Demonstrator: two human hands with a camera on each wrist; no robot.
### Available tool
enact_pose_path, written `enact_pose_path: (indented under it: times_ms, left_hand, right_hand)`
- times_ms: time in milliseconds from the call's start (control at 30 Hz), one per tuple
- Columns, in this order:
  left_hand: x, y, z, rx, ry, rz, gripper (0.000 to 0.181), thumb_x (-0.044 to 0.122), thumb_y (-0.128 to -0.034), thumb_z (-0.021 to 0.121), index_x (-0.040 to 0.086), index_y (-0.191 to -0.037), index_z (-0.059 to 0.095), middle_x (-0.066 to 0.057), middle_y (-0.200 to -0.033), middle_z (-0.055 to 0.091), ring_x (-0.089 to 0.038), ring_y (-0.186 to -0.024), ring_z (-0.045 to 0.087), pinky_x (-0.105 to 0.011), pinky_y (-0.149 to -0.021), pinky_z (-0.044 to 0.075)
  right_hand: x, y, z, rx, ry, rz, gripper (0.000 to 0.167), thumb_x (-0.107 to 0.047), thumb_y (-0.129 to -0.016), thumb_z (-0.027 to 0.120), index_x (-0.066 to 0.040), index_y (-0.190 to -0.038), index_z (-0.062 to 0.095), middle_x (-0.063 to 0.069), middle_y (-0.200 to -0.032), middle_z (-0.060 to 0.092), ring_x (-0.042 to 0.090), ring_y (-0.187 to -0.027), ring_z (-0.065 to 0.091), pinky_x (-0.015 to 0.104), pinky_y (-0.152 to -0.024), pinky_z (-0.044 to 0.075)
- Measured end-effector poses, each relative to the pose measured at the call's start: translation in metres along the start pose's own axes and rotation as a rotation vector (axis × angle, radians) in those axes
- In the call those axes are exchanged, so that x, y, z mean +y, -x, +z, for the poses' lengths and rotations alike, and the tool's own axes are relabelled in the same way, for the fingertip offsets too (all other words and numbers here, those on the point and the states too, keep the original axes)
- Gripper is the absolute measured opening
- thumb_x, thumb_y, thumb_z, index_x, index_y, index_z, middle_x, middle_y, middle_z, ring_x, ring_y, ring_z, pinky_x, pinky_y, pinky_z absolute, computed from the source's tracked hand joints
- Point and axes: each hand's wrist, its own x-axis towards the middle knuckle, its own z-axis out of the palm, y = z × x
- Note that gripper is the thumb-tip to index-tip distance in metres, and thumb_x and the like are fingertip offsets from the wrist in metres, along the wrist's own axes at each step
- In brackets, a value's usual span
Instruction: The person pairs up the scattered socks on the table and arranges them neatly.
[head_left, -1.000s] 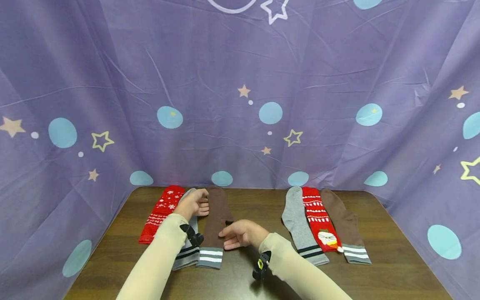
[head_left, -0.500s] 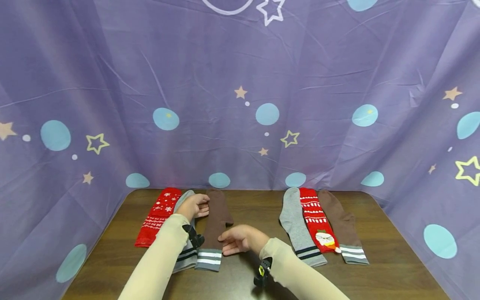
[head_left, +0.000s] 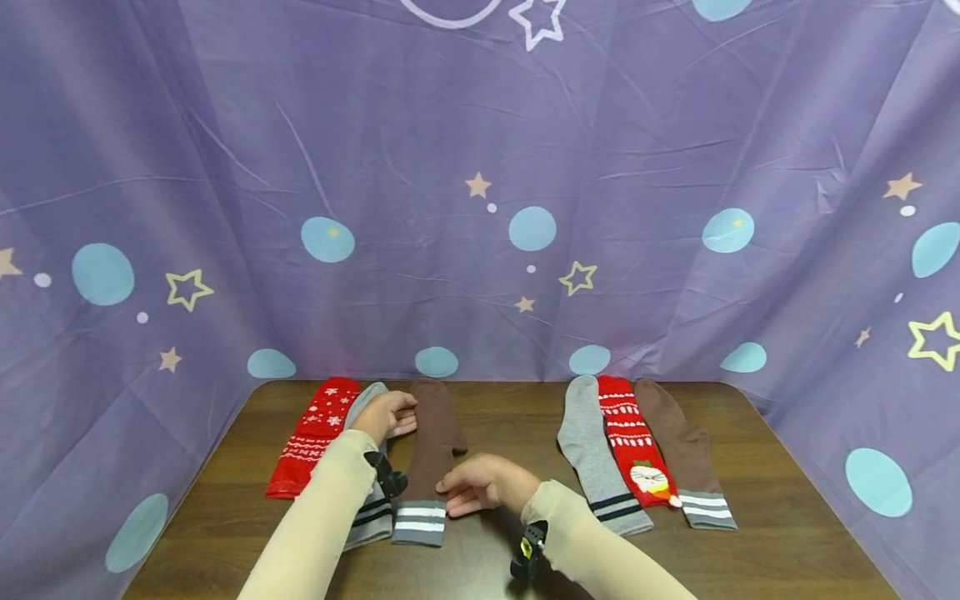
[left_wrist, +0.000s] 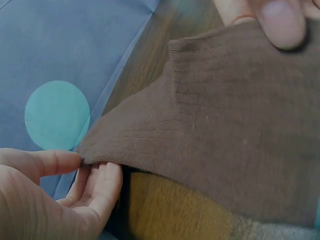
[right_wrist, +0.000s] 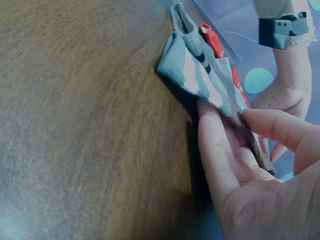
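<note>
A brown sock with a grey, white-striped cuff lies lengthwise, its toe away from me. My left hand pinches the left edge near the toe; in the left wrist view its thumb is above and the fingers below. My right hand pinches the right edge just above the cuff, with fingers tucked beneath the fabric. Close by on the left are a grey sock with black stripes, partly hidden by my left arm, and a red sock with white snowflakes.
On the right of the wooden table lie a grey sock, a red sock with a white cat face, and a brown sock. A purple patterned curtain hangs behind the table.
The head view has shifted slightly, so the socks on the left appear a little lower and farther left. Both hands keep their hold on the brown sock with hardly any movement.
</note>
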Motion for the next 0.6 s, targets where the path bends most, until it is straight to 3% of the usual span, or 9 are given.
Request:
enact_pose_path:
  times_ms: [67,133,233,300,400,533,600]
  left_hand:
    - [-0.001,0.004,-0.003,0.001,0.013,0.009,0.012,0.009,-0.0879,0.07,0.001,-0.095,0.066,-0.011,-0.096,0.07,-0.025,-0.089,0.072,-0.035,-0.08,0.064]
    - [-0.003,-0.004,-0.008,-0.005,0.01,0.019,0.021,0.011,-0.0896,0.068,-0.002,-0.105,0.065,-0.016,-0.108,0.069,-0.029,-0.097,0.072,-0.037,-0.086,0.063]
    - [-0.005,-0.031,-0.018,-0.008,0.017,0.035,0.034,0.014,-0.0917,0.066,-0.004,-0.119,0.059,-0.02,-0.123,0.064,-0.033,-0.106,0.071,-0.041,-0.093,0.062]
    - [-0.007,-0.05,-0.025,-0.024,0.031,0.03,0.037,0.013,-0.0896,0.068,-0.003,-0.121,0.058,-0.019,-0.123,0.064,-0.033,-0.103,0.071,-0.042,-0.089,0.063]
    - [-0.008,-0.066,-0.031,-0.037,0.061,0.013,0.042,0.012,-0.0852,0.073,-0.002,-0.122,0.058,-0.02,-0.124,0.064,-0.034,-0.1,0.071,-0.044,-0.085,0.064]
    - [-0.01,-0.061,-0.03,-0.033,0.045,0.014,0.048,0.016,-0.0892,0.073,-0.003,-0.13,0.055,-0.024,-0.142,0.055,-0.037,-0.115,0.067,-0.046,-0.094,0.061]
    - [-0.012,-0.055,-0.027,-0.041,0.036,0.027,0.046,0.019,-0.0882,0.075,-0.002,-0.126,0.057,-0.024,-0.138,0.056,-0.035,-0.114,0.068,-0.043,-0.094,0.061]
  right_hand:
    - [0.001,0.0,-0.002,0.017,-0.007,-0.001,0.016,-0.007,-0.093,0.064,-0.013,-0.079,0.061,0.001,-0.077,0.059,0.009,-0.064,0.062,0.028,-0.078,0.063]
    - [0.003,0.001,-0.005,0.028,-0.018,-0.002,0.014,-0.011,-0.093,0.062,-0.015,-0.08,0.059,0.002,-0.08,0.061,0.01,-0.069,0.063,0.031,-0.083,0.063]
    - [0.004,0.001,-0.011,0.032,-0.038,-0.008,0.011,-0.014,-0.092,0.058,-0.016,-0.081,0.056,0.002,-0.083,0.065,0.012,-0.076,0.067,0.034,-0.089,0.062]
    - [0.005,0.002,-0.015,0.025,-0.055,-0.008,0.011,-0.016,-0.093,0.057,-0.017,-0.082,0.056,0.002,-0.083,0.067,0.013,-0.079,0.069,0.034,-0.091,0.061]
    - [0.005,0.004,-0.019,0.012,-0.079,-0.001,0.012,-0.018,-0.096,0.058,-0.017,-0.084,0.059,0.001,-0.083,0.069,0.013,-0.081,0.069,0.034,-0.09,0.061]
    - [0.005,0.007,-0.022,-0.024,-0.069,0.018,0.013,-0.016,-0.097,0.064,-0.017,-0.084,0.067,-0.001,-0.082,0.072,0.01,-0.079,0.07,0.03,-0.085,0.061]
    - [0.006,0.009,-0.023,-0.039,-0.063,0.02,0.013,-0.013,-0.096,0.066,-0.015,-0.084,0.069,-0.002,-0.082,0.073,0.009,-0.078,0.069,0.028,-0.083,0.061]
